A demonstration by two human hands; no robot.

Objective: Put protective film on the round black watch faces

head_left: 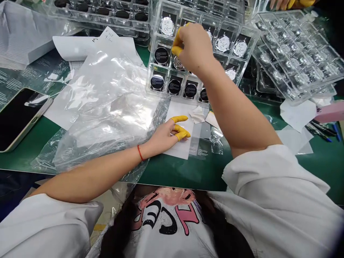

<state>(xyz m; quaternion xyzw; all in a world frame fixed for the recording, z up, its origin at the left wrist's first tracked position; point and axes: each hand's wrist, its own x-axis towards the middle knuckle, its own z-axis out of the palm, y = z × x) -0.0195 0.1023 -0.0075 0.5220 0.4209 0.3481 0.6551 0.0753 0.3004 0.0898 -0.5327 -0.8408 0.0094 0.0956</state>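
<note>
My right hand (pixel 195 46), with yellow finger cots, reaches over a clear compartment tray (pixel 164 94). Its fingers are curled, thumb and index close together, above the tray's left part; anything between them is hidden. Round silver watch-like pieces marked CE (pixel 223 43) sit in several compartments, while others show black round faces with white print (pixel 174 87). Lower down, my left hand (pixel 176 132), also in yellow finger cots, rests with spread fingers over a white sheet (pixel 176 152), holding nothing. Right of it lie a crumpled paper scrap (pixel 197 114) and a clear printed film (pixel 201 147).
Clear plastic bags (pixel 107 125) cover papers on the left, beside a phone (pixel 24 118). Stacked trays stand at the back left (pixel 107 28) and right (pixel 298 57). Pens (pixel 319 130) and a pink box (pixel 330 111) lie right. Another person's hand (pixel 282 4) shows at the top.
</note>
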